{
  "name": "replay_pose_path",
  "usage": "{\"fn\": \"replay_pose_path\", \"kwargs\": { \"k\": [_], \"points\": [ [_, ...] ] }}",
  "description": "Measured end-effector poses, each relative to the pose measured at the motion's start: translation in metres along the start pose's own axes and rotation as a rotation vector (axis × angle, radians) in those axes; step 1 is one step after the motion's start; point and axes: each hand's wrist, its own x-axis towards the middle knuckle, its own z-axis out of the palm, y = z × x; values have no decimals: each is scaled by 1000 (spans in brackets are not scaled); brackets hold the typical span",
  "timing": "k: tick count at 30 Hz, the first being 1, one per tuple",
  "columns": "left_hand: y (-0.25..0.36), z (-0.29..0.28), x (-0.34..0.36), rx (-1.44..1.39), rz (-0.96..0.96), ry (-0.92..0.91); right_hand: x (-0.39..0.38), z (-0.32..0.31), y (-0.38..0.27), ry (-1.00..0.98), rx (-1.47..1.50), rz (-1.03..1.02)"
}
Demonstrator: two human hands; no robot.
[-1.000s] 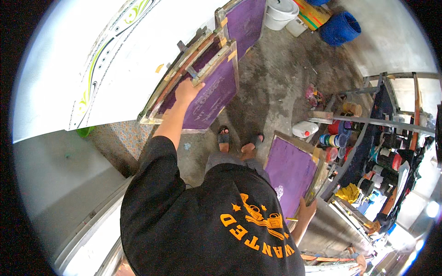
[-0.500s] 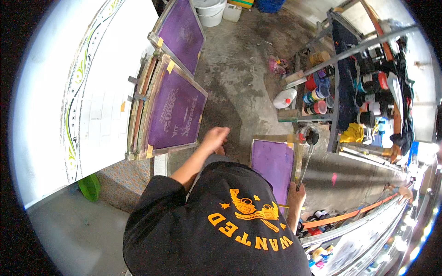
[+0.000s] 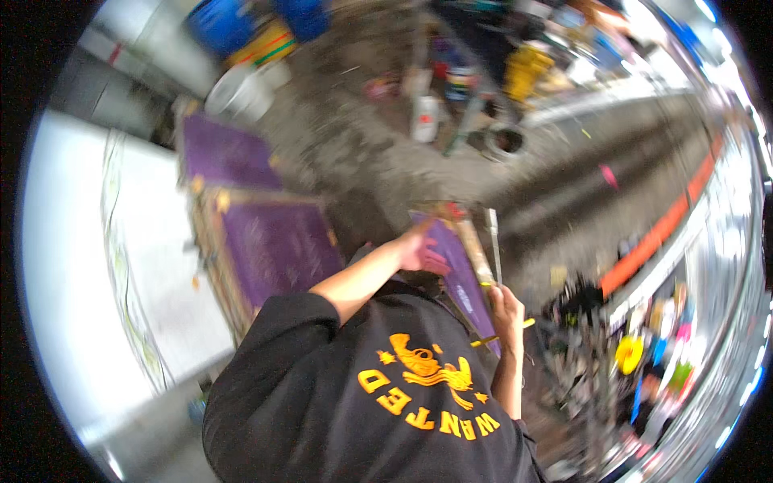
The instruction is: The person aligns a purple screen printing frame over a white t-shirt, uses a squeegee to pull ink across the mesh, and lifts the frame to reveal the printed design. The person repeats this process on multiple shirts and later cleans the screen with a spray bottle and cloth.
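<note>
A purple mesh screen in a frame [image 3: 456,274] stands steeply tilted in front of me, with pale markings low on its face. My left hand [image 3: 420,249] reaches across to its near face, fingers spread and blurred; whether they touch the mesh I cannot tell. On the frame's right side, my right hand [image 3: 507,310] is closed round a thin, light rod-like tool [image 3: 494,241] that points away from me and has a slightly wider tip. Whether that hand also grips the frame is unclear. Yellow pieces stick out beside the right hand.
Two purple framed screens [image 3: 282,249] lean at the left against a white panel [image 3: 173,266]. A bucket with dark contents [image 3: 506,143] stands on the concrete floor ahead. Farther off are a white jug [image 3: 424,119], a white bucket [image 3: 240,92] and blue drums [image 3: 219,26].
My view has swung to the right. The left hand has moved from beside my body to the screen and its fingers have spread. The screen appears more edge-on; the right hand still holds the tool.
</note>
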Motion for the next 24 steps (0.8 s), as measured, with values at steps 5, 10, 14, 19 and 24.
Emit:
{"fn": "replay_pose_path", "kwargs": {
  "k": [5, 10, 14, 19, 24],
  "points": [
    [21, 95, 15, 251, 108, 58, -45, -8, 48, 189, -25, 51],
    [29, 157, 80, 597, -222, -65, -88, -13, 69, 480, 38, 15],
    [4, 225, 103, 789, -225, -16, -113, -19, 85, 582, 120, 180],
    [12, 294, 109, 982, -290, -129, -103, -22, 124, 826, 963, 297],
    [28, 350, 93, 1030, -9, -204, -75, -43, 161, 926, 903, 484]
  ]
}}
